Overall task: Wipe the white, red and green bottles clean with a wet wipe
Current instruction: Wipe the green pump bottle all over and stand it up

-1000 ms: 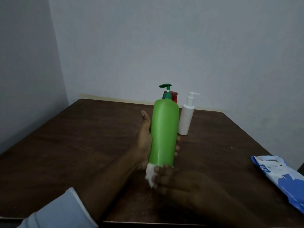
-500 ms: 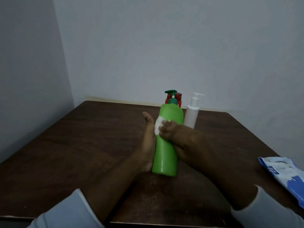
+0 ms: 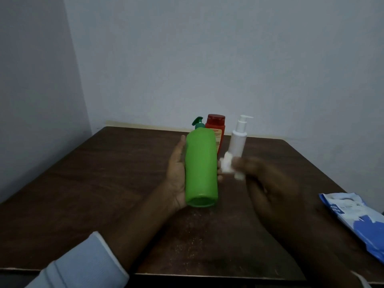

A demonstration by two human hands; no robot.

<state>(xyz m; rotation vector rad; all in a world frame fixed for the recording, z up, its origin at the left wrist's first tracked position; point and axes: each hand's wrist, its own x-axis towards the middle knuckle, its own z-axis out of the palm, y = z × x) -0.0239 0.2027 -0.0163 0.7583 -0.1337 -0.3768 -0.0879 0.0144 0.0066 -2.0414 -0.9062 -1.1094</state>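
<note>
The green bottle (image 3: 201, 169) is lifted off the desk (image 3: 104, 183) and tipped back, so its round base faces the camera and its dark green pump (image 3: 197, 123) points away toward the wall. The left hand (image 3: 176, 173) has it in its grip: the palm lies along the bottle's left side, the thumb reaches up beside the shoulder, and fingertips show past the right edge, so the hand is wrapped around the body and closed on it.

Just right of the bottle, at about mid-height, is the wet wipe (image 3: 227, 166), a small crumpled white wad. The right hand (image 3: 268, 183) pinches it in its fingertips, fingers curled shut around it. The hand is blurred, and the wipe sits right beside the bottle's right edge; whether it touches the green surface cannot be told.

Behind the green bottle stands the red bottle (image 3: 216, 132), upright, with a red cap, partly hidden by the green one. To its right stands the white bottle (image 3: 239, 140) with its pump head, upright on the desk, its lower part covered by the wipe and the right fingers.

At the desk's right edge, well apart from the bottles, lies a blue and white wipe packet (image 3: 353, 217). Pale sleeves (image 3: 83, 265) cover both forearms near the bottom of the view.
</note>
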